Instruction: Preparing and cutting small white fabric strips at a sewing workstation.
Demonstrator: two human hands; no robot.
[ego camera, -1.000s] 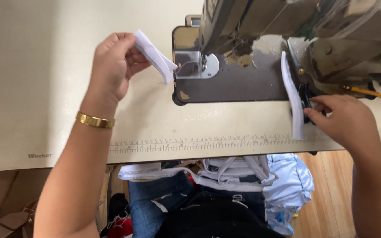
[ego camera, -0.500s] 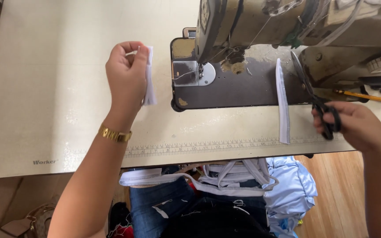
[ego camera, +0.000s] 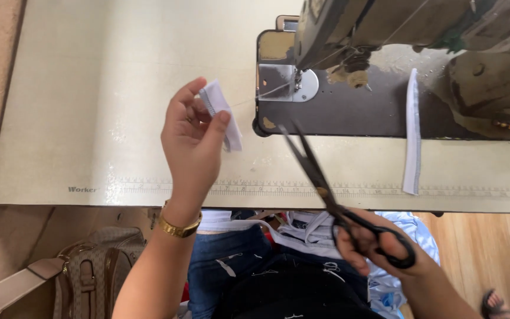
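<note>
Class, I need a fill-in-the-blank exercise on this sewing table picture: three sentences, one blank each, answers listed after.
1. The left hand pinches a small white fabric strip, and its wrist wears a ____ bracelet.
2. The right hand holds black ____ with the blades pointing toward the sewing machine.
3. A second, long white strip lies on the table to the ____ of the needle.

Missing words: gold; scissors; right

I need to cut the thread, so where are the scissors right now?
In the head view the scissors are low and right of centre, held in the right hand, blades pointing up toward the sewing machine over the table edge.
</note>
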